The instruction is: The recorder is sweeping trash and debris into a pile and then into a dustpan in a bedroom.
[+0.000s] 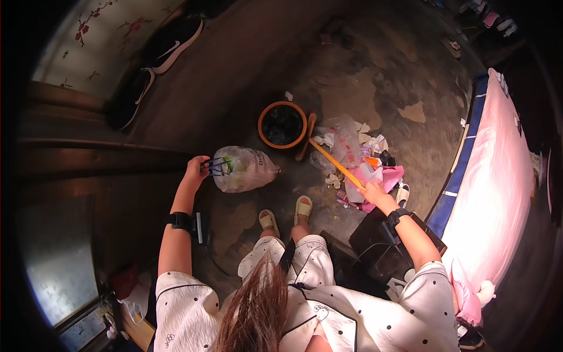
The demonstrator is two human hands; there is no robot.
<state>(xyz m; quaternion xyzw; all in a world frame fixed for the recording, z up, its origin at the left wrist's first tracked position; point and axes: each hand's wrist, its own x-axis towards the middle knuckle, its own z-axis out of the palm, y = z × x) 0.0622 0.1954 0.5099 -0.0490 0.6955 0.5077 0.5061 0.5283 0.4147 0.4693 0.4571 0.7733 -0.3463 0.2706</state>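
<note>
My left hand [199, 169] grips the blue drawstrings [216, 167] of a filled, whitish see-through plastic bag [248, 171], which bears print and shows something green inside. My right hand [373, 193] is closed around a yellow stick handle [336, 163], whose far end meets a narrow reddish-brown head [306, 137]. That head lies beside an orange-rimmed round bin [282, 146] with a dark inside. Right of the handle is a heap of litter: clear plastic bags [345, 141], crumpled white paper [379, 143] and a pink sheet [391, 178].
A bed with a shiny pink cover [492, 176] and blue side [459, 167] runs along the right. Dark sneakers [132, 99] appear at upper left. A dark box-like object [378, 242] is below my right forearm. The floor [352, 88] is worn and patchy.
</note>
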